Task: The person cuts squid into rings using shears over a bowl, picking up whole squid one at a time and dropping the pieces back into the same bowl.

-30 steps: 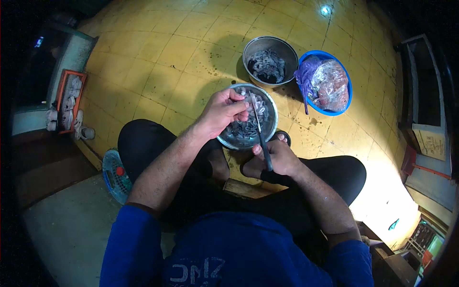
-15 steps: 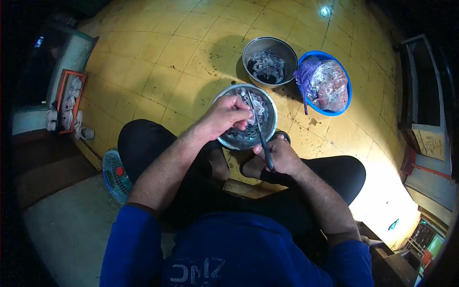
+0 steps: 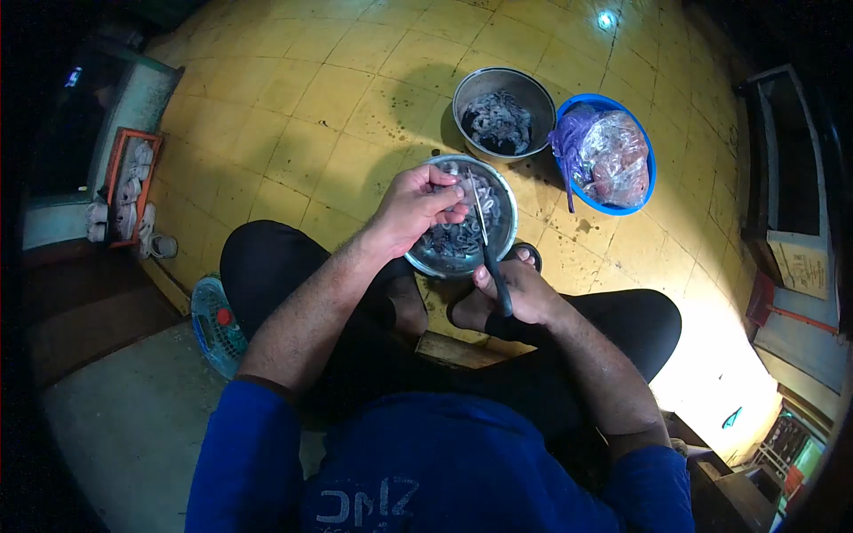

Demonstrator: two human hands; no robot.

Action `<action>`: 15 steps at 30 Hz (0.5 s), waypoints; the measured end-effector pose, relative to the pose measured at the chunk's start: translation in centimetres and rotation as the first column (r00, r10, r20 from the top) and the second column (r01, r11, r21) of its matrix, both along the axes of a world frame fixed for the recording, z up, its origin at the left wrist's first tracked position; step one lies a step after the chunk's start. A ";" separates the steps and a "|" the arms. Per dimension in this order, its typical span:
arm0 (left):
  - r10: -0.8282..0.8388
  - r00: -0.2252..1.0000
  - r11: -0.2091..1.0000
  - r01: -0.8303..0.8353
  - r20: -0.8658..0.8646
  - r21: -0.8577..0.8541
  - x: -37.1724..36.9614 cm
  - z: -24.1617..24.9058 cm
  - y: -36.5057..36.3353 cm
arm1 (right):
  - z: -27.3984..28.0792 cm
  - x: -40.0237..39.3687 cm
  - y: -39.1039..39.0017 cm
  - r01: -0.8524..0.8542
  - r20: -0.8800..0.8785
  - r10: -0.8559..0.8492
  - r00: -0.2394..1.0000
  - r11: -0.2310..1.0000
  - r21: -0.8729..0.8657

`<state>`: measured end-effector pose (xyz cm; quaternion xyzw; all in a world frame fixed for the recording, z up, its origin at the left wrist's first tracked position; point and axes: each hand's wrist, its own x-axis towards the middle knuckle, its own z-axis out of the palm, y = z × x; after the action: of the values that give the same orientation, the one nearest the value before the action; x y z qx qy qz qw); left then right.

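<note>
Presently, my right hand is gripping a slim, black-handled metal cutting tool, pointing forward over the round silver bowl; just left of its blade, my left hand is pinching a small pale piece.

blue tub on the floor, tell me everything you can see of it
The blue tub is round or oval, looks like plastic, and stands upright on the yellow tiled floor. Inside are a purple bag, part of which hangs over the rim, and a clear, shiny bag with pinkish-brown contents I can't identify. A metal pot sits right beside it; whether they touch is unclear.
</note>
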<state>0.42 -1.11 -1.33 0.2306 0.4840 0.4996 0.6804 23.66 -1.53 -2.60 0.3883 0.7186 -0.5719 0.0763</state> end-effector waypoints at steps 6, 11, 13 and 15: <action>0.032 0.998 0.999 -0.032 -0.048 0.008 0.3 -0.2 0.0 | 0.4 -0.2 -0.1 0.009 -0.010 -0.008 1.000 1.000 0.020; -0.009 0.997 1.000 0.010 -0.079 0.008 0.5 -0.6 -0.2 | 0.7 -0.5 -0.2 0.008 0.011 -0.008 1.000 0.999 0.042; -0.004 0.998 1.000 0.004 -0.061 0.001 0.5 -0.4 -0.2 | 0.2 -0.4 -0.5 0.022 0.026 -0.024 0.999 0.997 0.073; 0.002 0.999 1.000 -0.003 -0.042 -0.006 0.3 -0.3 -0.1 | 0.5 -0.4 -0.5 0.035 0.041 -0.040 0.998 0.994 0.104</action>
<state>0.73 -1.17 -1.62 0.2386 0.5001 0.4940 0.6700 23.24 -2.02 -2.11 0.4172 0.7381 -0.5268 0.0607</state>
